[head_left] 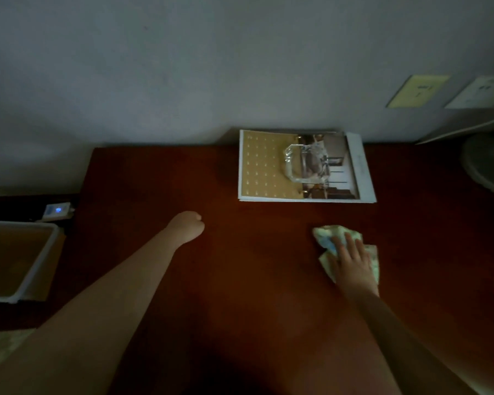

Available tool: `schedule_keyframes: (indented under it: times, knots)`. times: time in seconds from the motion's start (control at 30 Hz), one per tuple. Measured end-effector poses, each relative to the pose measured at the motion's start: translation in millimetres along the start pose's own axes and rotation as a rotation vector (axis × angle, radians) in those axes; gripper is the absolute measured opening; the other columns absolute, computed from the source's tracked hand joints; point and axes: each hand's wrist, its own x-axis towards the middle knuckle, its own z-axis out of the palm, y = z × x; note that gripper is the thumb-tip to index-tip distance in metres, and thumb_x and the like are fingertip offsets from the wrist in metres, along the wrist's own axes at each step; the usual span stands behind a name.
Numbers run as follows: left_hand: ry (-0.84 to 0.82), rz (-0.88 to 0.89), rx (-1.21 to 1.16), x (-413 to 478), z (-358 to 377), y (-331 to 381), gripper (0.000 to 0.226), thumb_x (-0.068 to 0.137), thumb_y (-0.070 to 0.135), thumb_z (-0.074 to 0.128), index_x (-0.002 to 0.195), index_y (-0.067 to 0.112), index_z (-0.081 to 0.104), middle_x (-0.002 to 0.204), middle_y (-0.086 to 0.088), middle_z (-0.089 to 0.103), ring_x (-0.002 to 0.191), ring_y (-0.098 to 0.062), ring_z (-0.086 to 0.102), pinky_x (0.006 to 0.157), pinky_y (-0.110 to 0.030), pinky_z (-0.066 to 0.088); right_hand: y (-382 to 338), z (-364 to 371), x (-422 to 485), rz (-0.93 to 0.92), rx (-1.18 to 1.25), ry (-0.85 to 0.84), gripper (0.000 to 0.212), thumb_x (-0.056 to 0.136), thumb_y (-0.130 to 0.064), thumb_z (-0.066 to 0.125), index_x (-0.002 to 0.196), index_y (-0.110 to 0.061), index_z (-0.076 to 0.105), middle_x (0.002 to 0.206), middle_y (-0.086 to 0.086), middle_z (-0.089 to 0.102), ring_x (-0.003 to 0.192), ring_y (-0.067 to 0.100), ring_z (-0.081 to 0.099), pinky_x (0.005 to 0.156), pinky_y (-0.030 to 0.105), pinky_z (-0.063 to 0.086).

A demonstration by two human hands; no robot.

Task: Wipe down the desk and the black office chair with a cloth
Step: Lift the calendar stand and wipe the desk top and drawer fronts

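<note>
A dark reddish-brown desk (240, 280) fills the middle of the dim view. On its right part lies a crumpled pale green cloth (325, 235). My right hand (352, 266) presses flat on the cloth with straight fingers. My left hand (190, 225) rests on the desk left of centre, its fingers curled under into a fist that holds nothing. The black office chair is not in view.
A booklet (263, 166) with a clear glass ashtray (305, 163) on it lies against the wall at the back. A white bin (40, 263) stands left of the desk beside a small device (56, 210) with a blue light. Wall sockets (417, 91) sit upper right, and a round pale object (488, 166) at the far right.
</note>
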Motion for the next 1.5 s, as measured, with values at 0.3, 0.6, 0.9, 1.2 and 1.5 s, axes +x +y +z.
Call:
schedule_keyframes:
  times: [0.3, 0.6, 0.9, 1.2, 1.5]
  knots:
    - [0.025, -0.121, -0.789, 21.4, 12.9, 77.5, 0.042, 0.102, 0.029, 0.037, 0.138, 0.010, 0.042, 0.133, -0.010, 0.052, 0.109, -0.023, 0.055, 0.090, -0.037, 0.040, 34.5, -95.7, 87.0, 0.435, 0.815, 0.289, 0.050, 0.085, 0.001, 0.049, 0.132, -0.015, 0.046, 0.129, 0.005, 0.047, 0.113, 0.029, 0.050, 0.090, 0.040, 0.045]
    - [0.025, -0.120, -0.871, 55.1, 5.9, 123.2, 0.025, 0.100, 0.034, 0.040, 0.105, 0.014, 0.054, 0.097, -0.006, 0.061, 0.090, -0.022, 0.058, 0.085, -0.038, 0.048, 13.3, -142.4, 181.4, 0.475, 1.423, -0.161, 0.052, 0.094, -0.050, 0.045, 0.125, -0.009, 0.057, 0.120, 0.008, 0.061, 0.111, 0.026, 0.056, 0.095, 0.040, 0.044]
    - [0.085, -0.069, -0.779, 70.9, 10.6, 121.2, 0.034, 0.099, 0.035, 0.039, 0.115, 0.010, 0.054, 0.108, -0.010, 0.062, 0.097, -0.026, 0.059, 0.081, -0.037, 0.045, 12.3, -126.5, 173.2, 0.413, 1.334, -0.179, 0.012, 0.091, -0.028, 0.059, 0.093, -0.016, 0.061, 0.095, 0.006, 0.064, 0.085, 0.023, 0.060, 0.069, 0.036, 0.048]
    - [0.175, -0.102, -0.827, 62.7, -19.9, 67.9, 0.035, 0.098, 0.034, 0.043, 0.121, 0.011, 0.051, 0.104, -0.007, 0.060, 0.083, -0.018, 0.058, 0.060, -0.028, 0.040, -51.1, -110.0, 161.4, 0.311, 1.347, -0.263, 0.021, 0.092, -0.028, 0.057, 0.108, -0.015, 0.061, 0.108, 0.008, 0.066, 0.097, 0.026, 0.062, 0.077, 0.040, 0.051]
    - [0.315, -0.246, -0.832, 49.1, -91.6, -46.3, 0.038, 0.096, 0.036, 0.045, 0.120, 0.008, 0.053, 0.085, -0.002, 0.055, 0.074, -0.015, 0.053, 0.069, -0.032, 0.039, -182.1, -71.7, 143.1, 0.249, 1.332, -0.408, 0.033, 0.091, -0.028, 0.059, 0.117, -0.009, 0.058, 0.113, 0.013, 0.065, 0.104, 0.031, 0.062, 0.093, 0.052, 0.048]
